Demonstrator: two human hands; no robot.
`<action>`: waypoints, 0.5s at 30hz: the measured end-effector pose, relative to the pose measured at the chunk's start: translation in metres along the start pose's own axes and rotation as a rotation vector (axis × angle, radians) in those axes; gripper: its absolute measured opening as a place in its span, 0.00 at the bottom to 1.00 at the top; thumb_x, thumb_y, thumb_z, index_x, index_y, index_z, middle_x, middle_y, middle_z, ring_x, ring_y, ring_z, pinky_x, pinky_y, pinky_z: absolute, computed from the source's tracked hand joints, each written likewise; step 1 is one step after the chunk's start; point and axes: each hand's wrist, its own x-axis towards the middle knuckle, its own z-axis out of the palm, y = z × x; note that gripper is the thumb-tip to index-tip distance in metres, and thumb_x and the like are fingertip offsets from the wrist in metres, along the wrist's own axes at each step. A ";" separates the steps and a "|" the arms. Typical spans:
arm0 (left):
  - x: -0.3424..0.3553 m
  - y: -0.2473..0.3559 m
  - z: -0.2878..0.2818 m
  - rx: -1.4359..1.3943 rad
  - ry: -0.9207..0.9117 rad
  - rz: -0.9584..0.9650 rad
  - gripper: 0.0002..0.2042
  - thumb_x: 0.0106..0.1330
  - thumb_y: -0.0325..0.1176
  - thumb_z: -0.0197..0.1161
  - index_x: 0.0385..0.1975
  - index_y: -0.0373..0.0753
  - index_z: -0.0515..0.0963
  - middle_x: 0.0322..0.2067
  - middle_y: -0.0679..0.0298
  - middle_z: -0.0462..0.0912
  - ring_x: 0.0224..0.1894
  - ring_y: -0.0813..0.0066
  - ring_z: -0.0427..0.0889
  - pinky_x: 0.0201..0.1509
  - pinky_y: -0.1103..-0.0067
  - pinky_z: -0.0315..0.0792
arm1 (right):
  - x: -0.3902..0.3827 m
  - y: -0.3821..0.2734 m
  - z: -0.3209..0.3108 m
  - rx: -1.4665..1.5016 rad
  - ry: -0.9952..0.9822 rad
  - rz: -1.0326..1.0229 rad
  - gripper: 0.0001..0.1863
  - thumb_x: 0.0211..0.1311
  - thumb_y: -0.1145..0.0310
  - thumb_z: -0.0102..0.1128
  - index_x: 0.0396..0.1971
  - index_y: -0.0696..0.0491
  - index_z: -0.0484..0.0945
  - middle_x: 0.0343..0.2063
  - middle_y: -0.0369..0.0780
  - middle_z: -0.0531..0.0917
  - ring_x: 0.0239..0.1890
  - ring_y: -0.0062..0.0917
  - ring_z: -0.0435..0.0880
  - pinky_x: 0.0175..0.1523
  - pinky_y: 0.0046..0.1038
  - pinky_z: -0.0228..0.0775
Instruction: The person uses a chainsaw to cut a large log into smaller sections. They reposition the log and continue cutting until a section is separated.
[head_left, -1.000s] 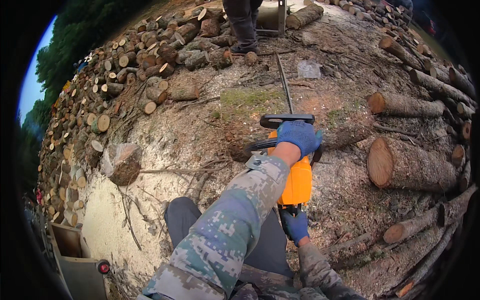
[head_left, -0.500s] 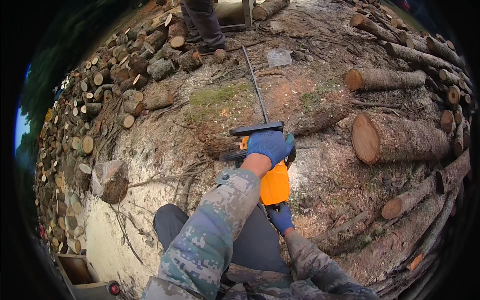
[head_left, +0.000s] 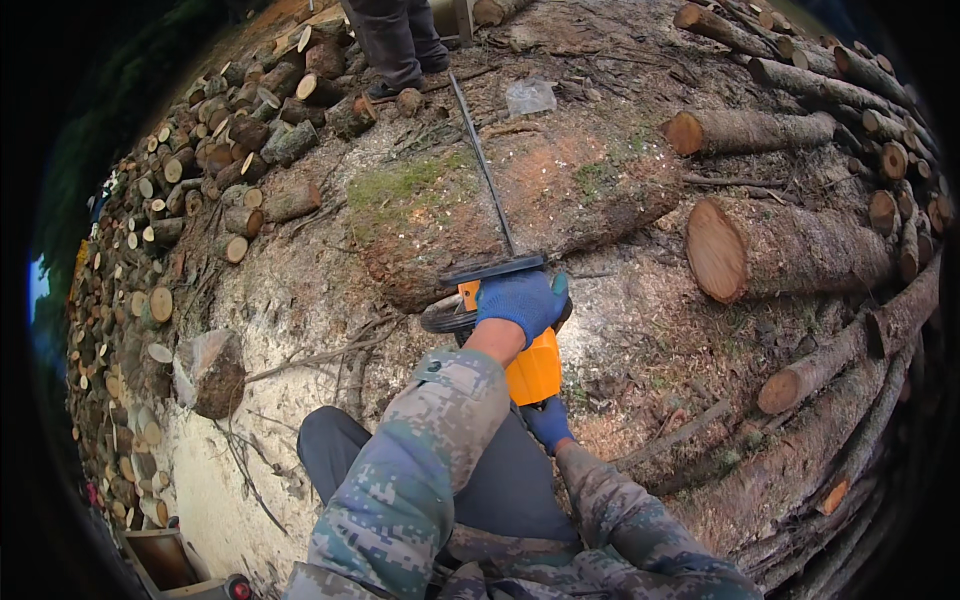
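Note:
An orange chainsaw (head_left: 535, 370) lies pointed away from me, its long bar (head_left: 485, 170) over a large mossy log (head_left: 610, 200); whether the bar touches the bark I cannot tell. My left hand (head_left: 519, 300) in a blue glove is closed on the front handle behind the black guard (head_left: 492, 268). Below the orange body, my right hand (head_left: 548, 422), also gloved, grips the rear handle, which is mostly hidden. My camouflage sleeves cross my grey-trousered leg.
Cut rounds (head_left: 291, 141) pile up at the left; logs (head_left: 790, 250) lie along the right. Another person's legs (head_left: 385, 40) stand beyond the bar. A wrapped chunk (head_left: 209, 373), branches (head_left: 330, 350), a plastic bag (head_left: 530, 98) and a metal box (head_left: 160, 555) are on the sawdust-covered ground.
The chainsaw and both my hands have shifted left in the picture, and the bar now angles more to the upper left. The view has also moved, with the scene sliding leftward.

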 end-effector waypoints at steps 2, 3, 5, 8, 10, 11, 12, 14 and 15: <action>-0.001 -0.009 0.008 -0.007 -0.087 -0.035 0.32 0.74 0.57 0.46 0.30 0.32 0.86 0.31 0.45 0.86 0.35 0.45 0.85 0.45 0.59 0.79 | -0.005 -0.007 0.009 0.041 0.046 -0.057 0.21 0.60 0.62 0.71 0.49 0.59 0.83 0.44 0.45 0.89 0.48 0.33 0.88 0.51 0.34 0.77; 0.001 -0.006 0.005 0.012 -0.058 -0.019 0.32 0.74 0.58 0.46 0.30 0.33 0.86 0.30 0.45 0.86 0.35 0.45 0.86 0.44 0.58 0.79 | 0.002 0.001 0.001 -0.060 0.022 0.024 0.21 0.59 0.61 0.71 0.49 0.59 0.83 0.44 0.46 0.89 0.48 0.34 0.88 0.51 0.33 0.77; -0.005 -0.006 0.013 -0.003 -0.041 -0.007 0.32 0.74 0.58 0.46 0.29 0.33 0.86 0.28 0.45 0.85 0.33 0.45 0.85 0.43 0.58 0.78 | 0.004 0.013 0.002 -0.114 0.040 0.004 0.22 0.59 0.59 0.71 0.48 0.57 0.84 0.44 0.47 0.88 0.49 0.40 0.88 0.51 0.37 0.77; -0.005 0.001 0.026 -0.013 0.001 0.022 0.32 0.73 0.57 0.47 0.28 0.32 0.86 0.28 0.45 0.85 0.32 0.44 0.85 0.42 0.57 0.78 | 0.011 0.037 -0.008 -0.209 0.049 0.026 0.22 0.58 0.58 0.70 0.49 0.54 0.84 0.45 0.48 0.88 0.49 0.43 0.87 0.52 0.40 0.77; 0.000 0.007 0.029 0.004 0.026 0.022 0.32 0.73 0.57 0.47 0.28 0.31 0.85 0.28 0.45 0.85 0.32 0.44 0.85 0.42 0.57 0.79 | 0.019 0.050 -0.016 -0.195 0.066 -0.005 0.22 0.59 0.58 0.70 0.49 0.54 0.84 0.45 0.48 0.88 0.49 0.44 0.86 0.52 0.40 0.77; 0.000 0.012 0.033 -0.025 0.013 0.036 0.32 0.73 0.56 0.47 0.28 0.31 0.85 0.28 0.45 0.85 0.32 0.44 0.85 0.42 0.57 0.79 | 0.019 0.059 -0.023 -0.180 0.082 -0.023 0.21 0.59 0.58 0.70 0.49 0.53 0.84 0.45 0.49 0.88 0.50 0.44 0.86 0.52 0.40 0.77; -0.006 -0.005 0.037 -0.029 -0.073 0.002 0.31 0.73 0.55 0.48 0.30 0.29 0.85 0.30 0.43 0.85 0.34 0.43 0.85 0.44 0.56 0.78 | 0.013 0.048 0.001 -0.148 0.039 -0.018 0.22 0.59 0.58 0.69 0.50 0.53 0.84 0.46 0.49 0.88 0.51 0.44 0.86 0.53 0.40 0.77; -0.011 -0.014 0.045 -0.013 -0.014 0.011 0.30 0.72 0.55 0.48 0.32 0.29 0.85 0.33 0.42 0.85 0.37 0.42 0.85 0.47 0.56 0.77 | 0.012 0.045 0.012 -0.120 0.031 -0.050 0.23 0.60 0.59 0.69 0.54 0.53 0.82 0.49 0.49 0.87 0.54 0.42 0.85 0.54 0.39 0.76; -0.019 -0.032 0.048 0.025 0.005 -0.005 0.30 0.72 0.55 0.48 0.33 0.30 0.85 0.35 0.41 0.85 0.38 0.41 0.85 0.49 0.55 0.77 | 0.002 0.035 0.033 -0.052 -0.035 -0.018 0.24 0.60 0.60 0.69 0.56 0.53 0.80 0.50 0.47 0.86 0.55 0.41 0.85 0.54 0.38 0.76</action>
